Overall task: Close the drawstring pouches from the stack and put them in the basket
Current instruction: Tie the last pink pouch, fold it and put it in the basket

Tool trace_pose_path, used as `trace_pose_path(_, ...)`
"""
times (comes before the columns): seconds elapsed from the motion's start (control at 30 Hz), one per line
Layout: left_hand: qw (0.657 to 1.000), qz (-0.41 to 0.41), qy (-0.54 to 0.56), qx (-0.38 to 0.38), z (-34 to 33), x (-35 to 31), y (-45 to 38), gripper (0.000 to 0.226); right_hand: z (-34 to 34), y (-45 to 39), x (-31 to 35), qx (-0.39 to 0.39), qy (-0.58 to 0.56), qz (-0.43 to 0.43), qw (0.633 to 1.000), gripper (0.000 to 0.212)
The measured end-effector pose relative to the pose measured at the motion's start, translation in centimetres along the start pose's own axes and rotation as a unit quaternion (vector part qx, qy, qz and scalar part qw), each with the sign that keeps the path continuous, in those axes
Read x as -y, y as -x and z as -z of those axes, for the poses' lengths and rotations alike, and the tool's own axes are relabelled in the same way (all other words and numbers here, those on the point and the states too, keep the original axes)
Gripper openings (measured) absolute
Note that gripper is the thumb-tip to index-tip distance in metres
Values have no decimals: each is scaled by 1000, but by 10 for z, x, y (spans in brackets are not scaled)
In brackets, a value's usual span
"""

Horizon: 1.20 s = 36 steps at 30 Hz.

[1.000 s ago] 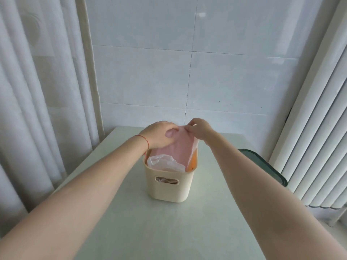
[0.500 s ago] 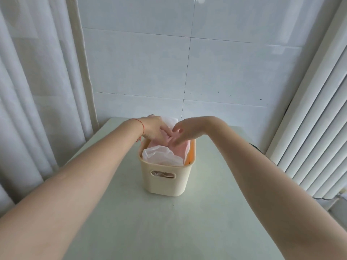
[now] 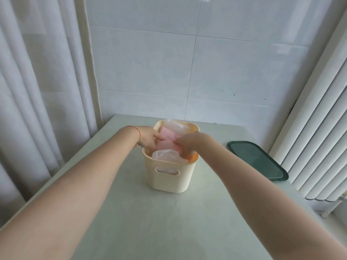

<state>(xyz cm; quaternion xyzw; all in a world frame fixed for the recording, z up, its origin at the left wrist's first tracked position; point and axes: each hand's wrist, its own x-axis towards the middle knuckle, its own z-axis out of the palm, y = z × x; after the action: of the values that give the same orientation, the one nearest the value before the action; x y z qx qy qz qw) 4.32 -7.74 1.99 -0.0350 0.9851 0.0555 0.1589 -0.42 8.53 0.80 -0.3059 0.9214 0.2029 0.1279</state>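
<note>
Pink pouch (image 3: 167, 140) between both hands' fingers (image 3: 158, 136).

The cream plastic basket (image 3: 170, 177) with its cut-out handle stands mid-table, and its mouth is crowded: a pink pouch (image 3: 167, 141), a translucent white pouch (image 3: 167, 156) and an orange one (image 3: 193, 158) fill it, with the left hand (image 3: 148, 138) and right hand (image 3: 187, 144) both in the opening. The pale green table (image 3: 159, 222) lies bare in front of the basket and along both its sides. A dark green flat plastic tray (image 3: 257, 160) takes the right edge. White curtains (image 3: 37, 91) close the left, a ribbed white radiator (image 3: 319, 128) the right, and a white tiled wall (image 3: 187, 62) stands behind.
</note>
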Motion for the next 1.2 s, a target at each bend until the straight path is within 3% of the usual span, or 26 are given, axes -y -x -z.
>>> trace_pose_path(0.17,999,1,53,11,-5,-5,6,70,0,8,-2,-2,-21,21,1000,60)
trace_pose_path(0.27,998,-10,56,4,-10,-10,14,56,7,30,-14,8,-89,31,996,70)
trace_pose_path(0.43,999,-15,44,-17,-16,-22,24,37,26,87,-26,-71,-277,91,954,37)
trace_pose_path(0.57,998,0,6,-56,-16,-29,25,32,26,110,-18,-21,-223,112,968,33)
trace_pose_path(0.67,990,-19,-41,-134,-17,-31,24,39,17,103,-14,-55,-195,90,975,31)
trace_pose_path(0.77,992,-57,-18,-111,-17,-33,26,35,8,93,-8,-79,-189,76,976,27)
trace_pose_path(0.83,995,-67,41,-56,-17,-33,29,38,0,83,-5,-92,-196,64,974,35)
trace_pose_path(0.97,985,-91,143,-16,-6,-38,40,16,-5,68,-2,-117,-205,37,971,67)
trace_pose_path(1.0,986,-93,137,1,-3,-37,41,17,-4,65,-2,-117,-193,33,974,70)
trace_pose_path(1.07,992,-98,80,18,-2,-34,35,46,0,62,-3,-103,-174,26,979,70)
trace_pose_path(1.13,996,-79,39,-7,-7,-32,28,72,8,60,-10,-75,-153,19,985,66)
trace_pose_path(1.2,997,-63,42,-28,-10,-35,21,77,17,51,-24,-75,-165,18,983,56)
